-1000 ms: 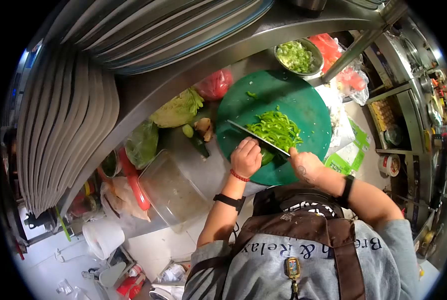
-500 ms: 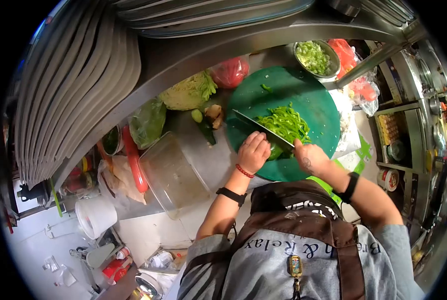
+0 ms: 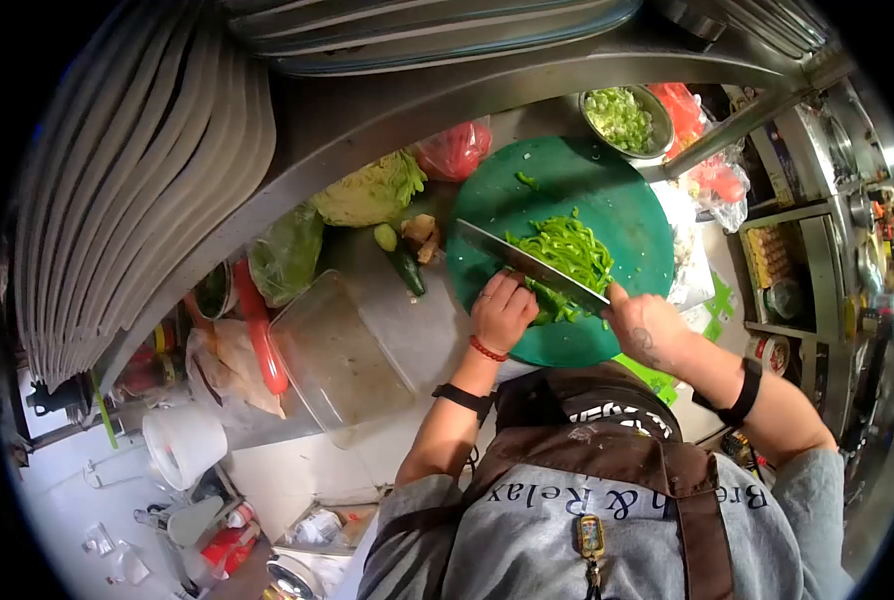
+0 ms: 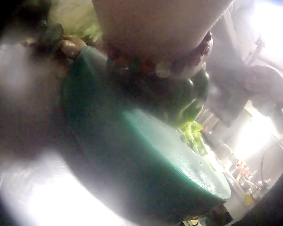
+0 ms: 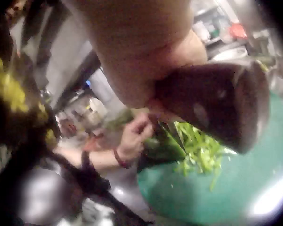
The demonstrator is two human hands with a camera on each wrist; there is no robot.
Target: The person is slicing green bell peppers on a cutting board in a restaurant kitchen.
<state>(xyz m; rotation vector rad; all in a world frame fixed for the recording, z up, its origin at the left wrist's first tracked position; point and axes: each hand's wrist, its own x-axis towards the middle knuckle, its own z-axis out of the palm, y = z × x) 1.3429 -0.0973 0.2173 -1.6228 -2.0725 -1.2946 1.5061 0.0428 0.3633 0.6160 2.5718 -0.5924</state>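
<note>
On the round green cutting board (image 3: 627,190), my left hand (image 3: 504,314) holds a green pepper (image 4: 195,101) down with bent fingers, close beside the blade. My right hand (image 3: 651,330) grips the dark handle (image 5: 209,101) of a wide knife (image 3: 532,266). The blade slants across the board between my left hand and a heap of thin green pepper strips (image 3: 574,248). One loose green piece (image 3: 526,180) lies farther back. In the right wrist view, the left hand (image 5: 134,136) touches the pepper behind the strips (image 5: 200,148).
A metal bowl of chopped greens (image 3: 622,120) stands behind the board. To the left are cabbage (image 3: 375,190), a dark green vegetable piece (image 3: 405,272) and a clear tray (image 3: 342,350). Stacked plates (image 3: 147,200) stand on the metal shelf (image 3: 417,110) overhead at the back left.
My right hand and the knife handle have moved right, and the blade shows more of its broad side. My left hand stays at the pepper. The head view has shifted slightly.
</note>
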